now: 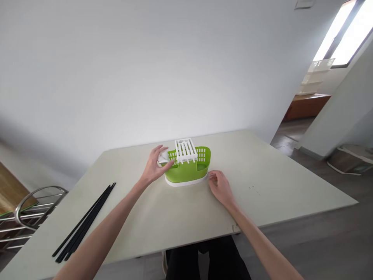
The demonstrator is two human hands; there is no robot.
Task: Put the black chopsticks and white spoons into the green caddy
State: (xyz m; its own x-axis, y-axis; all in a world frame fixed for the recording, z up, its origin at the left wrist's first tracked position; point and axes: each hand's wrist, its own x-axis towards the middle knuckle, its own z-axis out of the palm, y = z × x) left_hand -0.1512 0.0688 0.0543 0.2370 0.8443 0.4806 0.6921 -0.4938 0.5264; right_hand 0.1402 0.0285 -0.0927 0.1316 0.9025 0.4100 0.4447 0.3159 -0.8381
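A green plastic caddy basket (pixel 186 173) with slotted walls stands upright on the table, its bottom in a white base tray (pixel 183 183). A white slatted rack (pixel 186 151) with round holes sits across its middle. At the basket's left end, my left hand (pixel 154 166) is closed around a small white plastic piece (pixel 163 156), thumb in front and fingers behind; its full shape is partly hidden. My right hand (pixel 221 187) rests on the table with curled fingers, fingertips against the right end of the base tray.
Several black chopsticks (pixel 84 223) lie in a bundle on the left of the pale table (pixel 180 217). A metal rack-like frame (pixel 35 210) stands beyond the left edge. The wall (pixel 163 70) rises directly behind the table.
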